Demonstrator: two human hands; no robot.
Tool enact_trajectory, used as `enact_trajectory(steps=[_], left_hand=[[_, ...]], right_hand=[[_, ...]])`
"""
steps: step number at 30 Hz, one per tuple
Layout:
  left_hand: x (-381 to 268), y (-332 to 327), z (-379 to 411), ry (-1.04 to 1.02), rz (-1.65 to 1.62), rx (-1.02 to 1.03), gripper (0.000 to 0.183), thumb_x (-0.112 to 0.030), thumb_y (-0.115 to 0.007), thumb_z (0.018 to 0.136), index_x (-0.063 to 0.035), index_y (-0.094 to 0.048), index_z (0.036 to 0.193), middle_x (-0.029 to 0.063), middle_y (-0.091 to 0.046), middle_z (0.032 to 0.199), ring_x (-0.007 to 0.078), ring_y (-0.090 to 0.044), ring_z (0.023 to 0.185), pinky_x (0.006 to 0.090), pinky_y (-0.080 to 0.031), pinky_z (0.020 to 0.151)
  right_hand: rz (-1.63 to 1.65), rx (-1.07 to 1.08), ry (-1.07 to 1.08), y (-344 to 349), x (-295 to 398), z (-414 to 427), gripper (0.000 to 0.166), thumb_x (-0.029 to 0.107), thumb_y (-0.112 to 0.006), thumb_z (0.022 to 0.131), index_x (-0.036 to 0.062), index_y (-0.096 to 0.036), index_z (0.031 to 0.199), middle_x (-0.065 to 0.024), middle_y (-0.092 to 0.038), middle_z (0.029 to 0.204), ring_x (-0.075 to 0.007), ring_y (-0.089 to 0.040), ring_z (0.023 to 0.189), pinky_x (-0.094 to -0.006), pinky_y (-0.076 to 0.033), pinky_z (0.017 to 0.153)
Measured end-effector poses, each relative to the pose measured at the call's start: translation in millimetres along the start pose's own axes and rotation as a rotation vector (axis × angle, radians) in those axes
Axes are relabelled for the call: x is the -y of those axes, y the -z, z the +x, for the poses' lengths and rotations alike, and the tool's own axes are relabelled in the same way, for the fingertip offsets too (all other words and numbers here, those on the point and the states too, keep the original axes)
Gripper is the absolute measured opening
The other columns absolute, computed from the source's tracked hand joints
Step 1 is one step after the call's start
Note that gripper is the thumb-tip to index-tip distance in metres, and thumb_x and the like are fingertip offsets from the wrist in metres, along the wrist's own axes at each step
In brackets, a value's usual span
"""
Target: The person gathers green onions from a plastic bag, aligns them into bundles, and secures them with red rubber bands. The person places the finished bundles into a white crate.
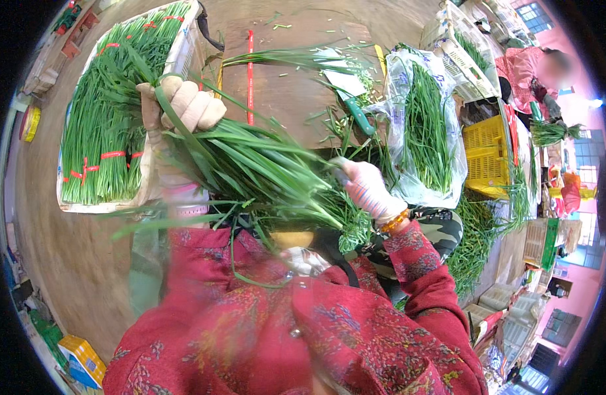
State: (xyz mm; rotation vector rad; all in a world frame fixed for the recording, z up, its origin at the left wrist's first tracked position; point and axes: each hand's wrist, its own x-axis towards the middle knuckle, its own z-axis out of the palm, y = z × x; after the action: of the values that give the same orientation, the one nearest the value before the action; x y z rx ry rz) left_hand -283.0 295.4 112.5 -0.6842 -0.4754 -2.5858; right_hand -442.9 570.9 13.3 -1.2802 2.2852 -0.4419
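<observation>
My left hand [184,106], in a pale glove, is closed around a loose bunch of green Chinese chives [263,163] that slants down to the right across my lap. My right hand [369,187], in a striped glove and with an amber bead bracelet at the wrist, is at the bunch's far end; its fingers are blurred, and whether they grip the stalks I cannot tell. Beyond lies a wooden board [288,94] bearing a few chive stalks, cut bits, a red strip [250,74] and a broad knife with a green handle [358,116].
Left stands a white crate [150,180] full of chive bundles tied with red tape. An open clear plastic bag [458,182] of chives lies right of the board. Farther right are a yellow crate [485,155], loose chives [473,237] on the floor and another person [522,74] holding a bunch.
</observation>
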Motion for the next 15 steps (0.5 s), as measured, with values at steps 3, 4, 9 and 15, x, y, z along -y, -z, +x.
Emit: enact_trajectory(steps=[3, 4, 9, 15], left_hand=[[-1, 6, 2, -0.005, -0.075, 0.011, 0.034, -0.035, -0.043, 0.101, -0.0161, -0.04, 0.073, -0.0074, -0.038, 0.062, 0.007, -0.038, 0.055, 0.0267, -0.031, 0.065], [-5, 9, -2, -0.005, -0.072, -0.017, 0.034, -0.035, -0.043, 0.1, -0.0161, -0.04, 0.073, -0.0073, -0.038, 0.061, 0.0071, -0.038, 0.055, 0.0266, -0.031, 0.065], [11, 20, -1, 0.016, -0.083, -0.093, 0.036, -0.039, -0.039, 0.101, -0.0138, -0.049, 0.078, -0.0076, -0.037, 0.063, 0.0069, -0.034, 0.055, 0.0264, -0.029, 0.062], [1, 28, 7, 0.066, -0.08, -0.278, 0.03, -0.03, -0.047, 0.1, -0.0029, -0.058, 0.094, -0.0059, -0.039, 0.061, 0.0071, -0.038, 0.057, 0.0242, -0.033, 0.061]], right_hand=[[-0.523, 0.302, -0.178, -2, -78, -30, 0.018, 0.019, -0.055, 0.083, 0.0122, -0.067, 0.094, -0.0154, -0.068, 0.083, -0.0331, -0.066, 0.08, -0.0426, -0.053, 0.074], [-0.537, 0.26, -0.223, 11, -59, -22, 0.018, 0.024, -0.055, 0.085, 0.0114, -0.067, 0.089, -0.0128, -0.068, 0.083, -0.0327, -0.066, 0.08, -0.0417, -0.053, 0.074], [0.6, -0.012, 0.146, 42, 39, 32, 0.066, 0.034, -0.064, 0.086, 0.002, -0.041, 0.139, -0.0181, -0.047, 0.138, -0.0245, -0.053, 0.119, -0.0361, -0.036, 0.105], [0.997, -0.116, 0.164, -2, 78, 78, 0.028, 0.024, -0.055, 0.094, 0.001, -0.065, 0.106, -0.0036, -0.063, 0.09, -0.0097, -0.055, 0.084, -0.0256, -0.046, 0.078]])
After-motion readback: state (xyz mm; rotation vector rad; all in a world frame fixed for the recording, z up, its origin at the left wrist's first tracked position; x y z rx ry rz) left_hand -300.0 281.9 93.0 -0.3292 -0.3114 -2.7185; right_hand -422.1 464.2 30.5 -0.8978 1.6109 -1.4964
